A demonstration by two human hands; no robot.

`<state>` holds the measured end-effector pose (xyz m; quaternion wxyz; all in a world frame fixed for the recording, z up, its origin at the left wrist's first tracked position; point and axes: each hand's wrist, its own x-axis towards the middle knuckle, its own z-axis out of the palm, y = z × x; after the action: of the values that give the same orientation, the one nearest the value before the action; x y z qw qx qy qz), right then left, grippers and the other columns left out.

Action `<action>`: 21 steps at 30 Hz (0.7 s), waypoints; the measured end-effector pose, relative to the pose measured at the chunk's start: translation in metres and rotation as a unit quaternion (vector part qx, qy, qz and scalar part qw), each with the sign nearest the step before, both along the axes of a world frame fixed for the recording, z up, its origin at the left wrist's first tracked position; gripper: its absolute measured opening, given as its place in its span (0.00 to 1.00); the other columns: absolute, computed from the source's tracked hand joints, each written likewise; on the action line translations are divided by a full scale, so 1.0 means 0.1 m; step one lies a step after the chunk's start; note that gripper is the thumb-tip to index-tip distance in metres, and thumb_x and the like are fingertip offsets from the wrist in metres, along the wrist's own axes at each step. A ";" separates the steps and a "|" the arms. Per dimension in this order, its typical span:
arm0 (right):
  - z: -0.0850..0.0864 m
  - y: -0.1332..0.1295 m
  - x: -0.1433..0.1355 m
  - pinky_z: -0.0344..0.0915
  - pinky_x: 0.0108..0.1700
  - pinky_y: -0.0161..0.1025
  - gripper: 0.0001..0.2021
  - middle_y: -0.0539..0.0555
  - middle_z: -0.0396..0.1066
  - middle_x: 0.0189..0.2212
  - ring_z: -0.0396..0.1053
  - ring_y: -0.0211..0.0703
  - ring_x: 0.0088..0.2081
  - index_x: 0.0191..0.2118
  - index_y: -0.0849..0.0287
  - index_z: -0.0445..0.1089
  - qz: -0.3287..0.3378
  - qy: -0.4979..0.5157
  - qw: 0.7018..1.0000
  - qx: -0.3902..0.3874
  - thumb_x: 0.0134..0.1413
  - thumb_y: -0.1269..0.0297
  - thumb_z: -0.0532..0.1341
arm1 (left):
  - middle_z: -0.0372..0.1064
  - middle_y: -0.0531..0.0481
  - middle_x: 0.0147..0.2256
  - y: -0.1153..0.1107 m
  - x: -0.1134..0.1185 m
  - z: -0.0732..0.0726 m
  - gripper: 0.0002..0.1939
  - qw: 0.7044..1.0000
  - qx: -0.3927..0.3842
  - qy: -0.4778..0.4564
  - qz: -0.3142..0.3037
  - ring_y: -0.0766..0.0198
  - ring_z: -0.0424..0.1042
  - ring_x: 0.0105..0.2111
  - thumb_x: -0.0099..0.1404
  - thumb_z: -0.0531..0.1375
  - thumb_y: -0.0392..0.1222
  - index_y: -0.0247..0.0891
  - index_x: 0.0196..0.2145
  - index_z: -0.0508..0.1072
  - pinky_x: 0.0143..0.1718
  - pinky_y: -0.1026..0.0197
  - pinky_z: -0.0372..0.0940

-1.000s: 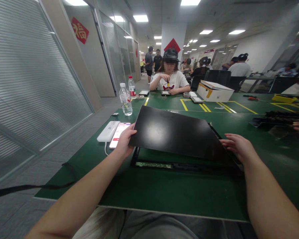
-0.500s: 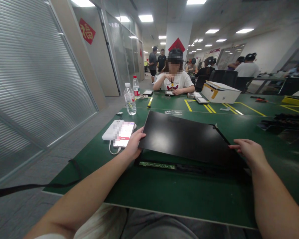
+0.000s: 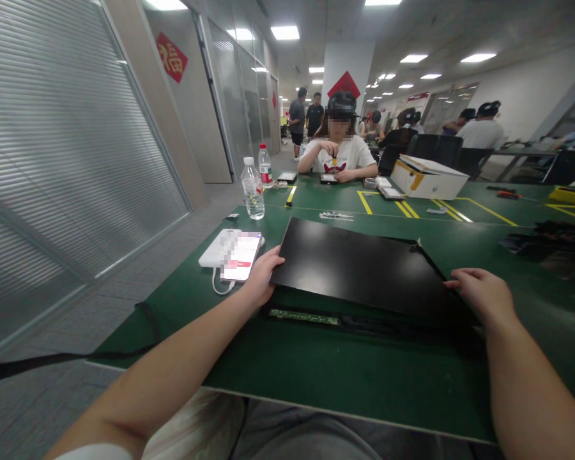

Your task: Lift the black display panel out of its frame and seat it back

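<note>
A flat black panel [image 3: 349, 265] with a glossy face is tilted above the green table [image 3: 354, 377]. My left hand [image 3: 264, 276] grips its left edge, thumb on top. At the right, my right hand [image 3: 479, 291] pinches the panel's dark right edge with thumb and fingers. Under the near edge of the panel shows a green circuit strip [image 3: 304, 317] on a dark bar. A small light tab [image 3: 418, 243] sticks up at the far right corner.
Left of the panel lie a phone [image 3: 242, 255] on a cable and a white device [image 3: 215, 250]. Two bottles [image 3: 253, 195] stand behind. A person [image 3: 338, 150] works opposite. A white box [image 3: 429, 179] and dark stacked parts [image 3: 551, 243] are at the right.
The whole view has shifted slightly. The panel lies a little lower and flatter against the parts under it; both hands keep their hold.
</note>
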<state>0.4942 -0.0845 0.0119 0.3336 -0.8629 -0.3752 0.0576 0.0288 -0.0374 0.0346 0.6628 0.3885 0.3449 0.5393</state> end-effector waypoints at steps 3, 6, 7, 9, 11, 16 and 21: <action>0.10 -0.02 -0.09 0.64 0.39 0.46 0.14 0.55 0.82 0.32 0.75 0.55 0.41 0.37 0.52 0.77 -0.033 0.047 0.998 -0.025 0.46 0.54 0.59 | 0.83 0.47 0.42 0.02 0.00 -0.01 0.25 1.000 -0.005 0.002 0.003 0.50 0.79 0.43 0.47 0.65 0.36 0.36 0.46 0.84 0.34 0.62 0.68; 0.18 -0.04 -0.19 0.62 0.39 0.45 0.12 0.55 0.82 0.33 0.74 0.54 0.41 0.36 0.52 0.77 -0.033 0.042 0.998 -0.039 0.46 0.57 0.59 | 0.83 0.46 0.42 0.03 0.00 -0.03 0.26 1.000 -0.007 0.006 0.001 0.50 0.79 0.43 0.47 0.65 0.35 0.35 0.46 0.83 0.36 0.61 0.69; 0.20 -0.05 -0.21 0.62 0.39 0.45 0.12 0.55 0.81 0.33 0.74 0.54 0.40 0.35 0.52 0.77 -0.031 0.038 0.998 -0.044 0.46 0.58 0.59 | 0.83 0.46 0.42 0.03 0.00 -0.03 0.26 1.000 -0.009 0.005 0.001 0.50 0.79 0.43 0.47 0.65 0.35 0.35 0.46 0.83 0.36 0.61 0.69; 0.22 -0.06 -0.24 0.62 0.38 0.44 0.11 0.55 0.81 0.33 0.73 0.53 0.39 0.36 0.52 0.77 -0.027 0.026 0.998 -0.052 0.47 0.59 0.60 | 0.83 0.46 0.42 0.04 -0.01 -0.05 0.26 1.000 -0.012 0.003 0.001 0.51 0.79 0.44 0.48 0.65 0.36 0.35 0.47 0.83 0.37 0.61 0.69; 0.22 -0.06 -0.24 0.62 0.38 0.44 0.11 0.56 0.81 0.34 0.73 0.54 0.39 0.36 0.52 0.78 -0.025 0.010 0.998 -0.058 0.48 0.59 0.60 | 0.83 0.46 0.43 0.04 -0.01 -0.06 0.26 1.000 -0.014 0.004 0.002 0.51 0.79 0.43 0.48 0.66 0.36 0.35 0.48 0.82 0.37 0.61 0.69; 0.18 -0.04 -0.20 0.63 0.38 0.44 0.10 0.56 0.81 0.34 0.74 0.55 0.39 0.35 0.52 0.78 -0.026 -0.026 0.997 -0.062 0.50 0.58 0.61 | 0.83 0.45 0.43 0.03 -0.04 -0.07 0.26 1.000 -0.025 0.013 -0.003 0.52 0.80 0.43 0.51 0.67 0.34 0.36 0.50 0.82 0.37 0.61 0.70; 0.14 -0.03 -0.15 0.64 0.38 0.44 0.12 0.57 0.81 0.36 0.74 0.55 0.39 0.37 0.52 0.79 -0.023 -0.044 0.996 -0.073 0.50 0.56 0.62 | 0.83 0.45 0.42 0.02 -0.02 -0.04 0.26 0.999 -0.026 0.018 -0.004 0.52 0.80 0.42 0.52 0.67 0.34 0.36 0.51 0.82 0.38 0.60 0.71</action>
<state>0.4788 -0.0872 0.0257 0.2544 -0.8950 -0.3644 0.0387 0.0263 -0.0355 0.0310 0.6687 0.3818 0.3691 0.5204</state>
